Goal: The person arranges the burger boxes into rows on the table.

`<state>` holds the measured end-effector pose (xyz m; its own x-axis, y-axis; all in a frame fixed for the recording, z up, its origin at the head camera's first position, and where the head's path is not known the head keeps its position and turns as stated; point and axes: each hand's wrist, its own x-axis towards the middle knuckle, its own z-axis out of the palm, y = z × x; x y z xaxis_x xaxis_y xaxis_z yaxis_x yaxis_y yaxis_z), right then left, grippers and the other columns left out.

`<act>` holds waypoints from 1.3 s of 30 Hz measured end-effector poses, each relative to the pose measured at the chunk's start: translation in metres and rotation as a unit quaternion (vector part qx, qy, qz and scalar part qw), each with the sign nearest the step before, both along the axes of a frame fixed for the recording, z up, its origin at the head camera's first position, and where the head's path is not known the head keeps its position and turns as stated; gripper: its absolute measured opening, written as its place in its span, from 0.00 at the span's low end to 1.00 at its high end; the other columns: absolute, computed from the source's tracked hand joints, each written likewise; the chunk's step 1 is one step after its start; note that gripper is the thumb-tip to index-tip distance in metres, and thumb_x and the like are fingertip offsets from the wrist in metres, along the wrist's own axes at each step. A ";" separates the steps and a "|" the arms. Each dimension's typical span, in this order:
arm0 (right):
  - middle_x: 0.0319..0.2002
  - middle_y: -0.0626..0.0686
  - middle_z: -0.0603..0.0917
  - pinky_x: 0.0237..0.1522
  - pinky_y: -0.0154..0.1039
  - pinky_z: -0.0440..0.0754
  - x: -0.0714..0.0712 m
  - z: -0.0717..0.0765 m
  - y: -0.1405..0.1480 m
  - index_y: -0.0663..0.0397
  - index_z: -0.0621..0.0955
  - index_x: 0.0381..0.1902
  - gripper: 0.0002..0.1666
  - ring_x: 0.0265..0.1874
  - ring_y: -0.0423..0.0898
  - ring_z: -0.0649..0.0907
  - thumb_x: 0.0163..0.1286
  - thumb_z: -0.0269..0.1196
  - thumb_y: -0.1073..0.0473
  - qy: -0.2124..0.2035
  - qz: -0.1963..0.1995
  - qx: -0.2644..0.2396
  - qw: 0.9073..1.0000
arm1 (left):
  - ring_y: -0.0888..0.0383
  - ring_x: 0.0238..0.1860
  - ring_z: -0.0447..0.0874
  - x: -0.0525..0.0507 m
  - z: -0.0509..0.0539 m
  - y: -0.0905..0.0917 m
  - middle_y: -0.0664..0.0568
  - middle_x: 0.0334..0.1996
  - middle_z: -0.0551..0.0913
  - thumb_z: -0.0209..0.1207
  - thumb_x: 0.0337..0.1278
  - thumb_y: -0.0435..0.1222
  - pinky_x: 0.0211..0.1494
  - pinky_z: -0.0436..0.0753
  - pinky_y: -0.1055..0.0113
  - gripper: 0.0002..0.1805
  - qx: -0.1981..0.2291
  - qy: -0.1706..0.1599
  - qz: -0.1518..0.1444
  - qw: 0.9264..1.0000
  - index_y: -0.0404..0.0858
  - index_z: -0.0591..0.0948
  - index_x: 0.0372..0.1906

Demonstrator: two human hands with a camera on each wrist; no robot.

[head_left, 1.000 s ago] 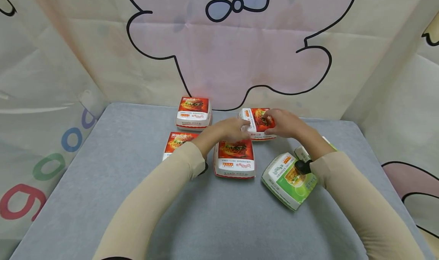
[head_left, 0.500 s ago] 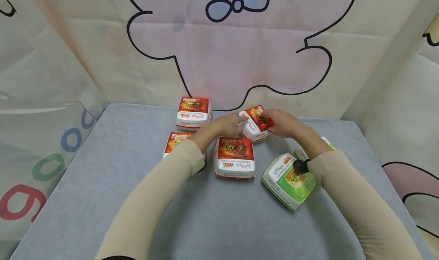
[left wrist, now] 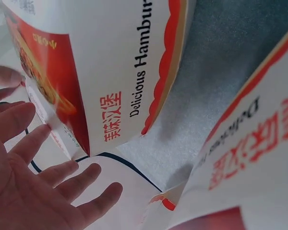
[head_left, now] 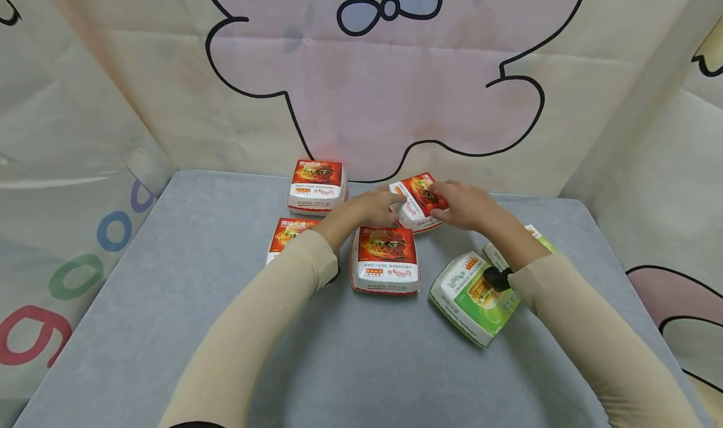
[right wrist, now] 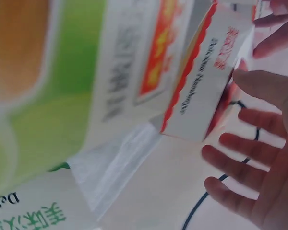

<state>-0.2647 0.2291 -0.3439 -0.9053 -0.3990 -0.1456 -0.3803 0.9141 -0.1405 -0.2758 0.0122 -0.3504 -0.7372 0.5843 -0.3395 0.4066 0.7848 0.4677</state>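
A red-and-white burger box (head_left: pixel 419 201) stands turned at an angle at the back of the table, between the two hands. The left hand (head_left: pixel 377 207) is at its left side, fingers spread and touching it in the left wrist view (left wrist: pixel 43 177). At its right side the right hand (head_left: pixel 464 206) rests thumb and fingertips on the top and edge; the right wrist view shows this hand (right wrist: pixel 264 158) with its fingers apart. Just in front sits another red box (head_left: pixel 385 260), not held.
One red box (head_left: pixel 318 186) is at the back left, with another (head_left: pixel 289 235) before it, partly behind the left forearm. Two green-and-white boxes (head_left: pixel 477 296) (head_left: pixel 538 236) lie under and beside the right wrist. A printed cloth wall (head_left: pixel 361 101) borders the table's back.
The box between the hands has turned from nearly square to the table to an angle and shifted slightly left. Both hands moved a little with it; the other boxes stayed put.
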 end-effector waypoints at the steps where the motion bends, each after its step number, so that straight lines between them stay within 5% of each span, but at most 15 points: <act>1: 0.60 0.68 0.77 0.60 0.62 0.71 0.002 0.001 -0.001 0.64 0.73 0.65 0.33 0.61 0.64 0.75 0.68 0.66 0.54 0.003 -0.007 0.000 1.000 | 0.50 0.79 0.42 0.000 0.000 0.000 0.45 0.78 0.54 0.51 0.73 0.41 0.77 0.54 0.51 0.28 -0.001 0.002 -0.001 1.000 0.49 0.66 0.75; 10: 0.61 0.68 0.76 0.54 0.63 0.75 0.010 0.000 -0.013 0.61 0.70 0.69 0.40 0.55 0.66 0.78 0.67 0.65 0.44 -0.016 -0.031 0.006 0.999 | 0.50 0.79 0.43 0.000 -0.002 0.001 0.47 0.76 0.61 0.47 0.75 0.41 0.76 0.55 0.51 0.24 -0.008 0.021 0.003 1.000 0.48 0.71 0.72; 17: 0.63 0.69 0.73 0.52 0.64 0.76 0.009 -0.005 -0.015 0.59 0.71 0.68 0.43 0.53 0.68 0.79 0.65 0.67 0.40 -0.031 -0.045 0.005 0.998 | 0.48 0.79 0.45 0.001 -0.004 0.000 0.43 0.77 0.57 0.46 0.77 0.43 0.75 0.56 0.49 0.24 -0.005 0.018 0.001 1.000 0.48 0.69 0.73; 26: 0.68 0.68 0.69 0.58 0.65 0.72 0.002 -0.005 -0.014 0.60 0.68 0.70 0.42 0.62 0.67 0.74 0.66 0.67 0.44 -0.040 -0.028 -0.011 0.999 | 0.45 0.70 0.64 0.004 -0.002 -0.002 0.40 0.75 0.58 0.49 0.75 0.43 0.69 0.67 0.49 0.25 0.000 0.022 0.019 1.000 0.47 0.70 0.72; 39: 0.70 0.64 0.69 0.66 0.62 0.65 -0.006 -0.003 -0.017 0.62 0.66 0.73 0.41 0.68 0.64 0.69 0.67 0.67 0.54 -0.052 0.008 -0.014 0.999 | 0.48 0.69 0.66 0.005 0.000 -0.004 0.41 0.73 0.61 0.48 0.73 0.41 0.69 0.67 0.52 0.25 0.019 0.033 0.015 0.999 0.41 0.71 0.71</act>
<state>-0.2710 0.2124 -0.3471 -0.8795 -0.4179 -0.2276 -0.3761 0.9035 -0.2056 -0.2707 0.0086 -0.3507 -0.7746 0.5733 -0.2670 0.4146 0.7791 0.4702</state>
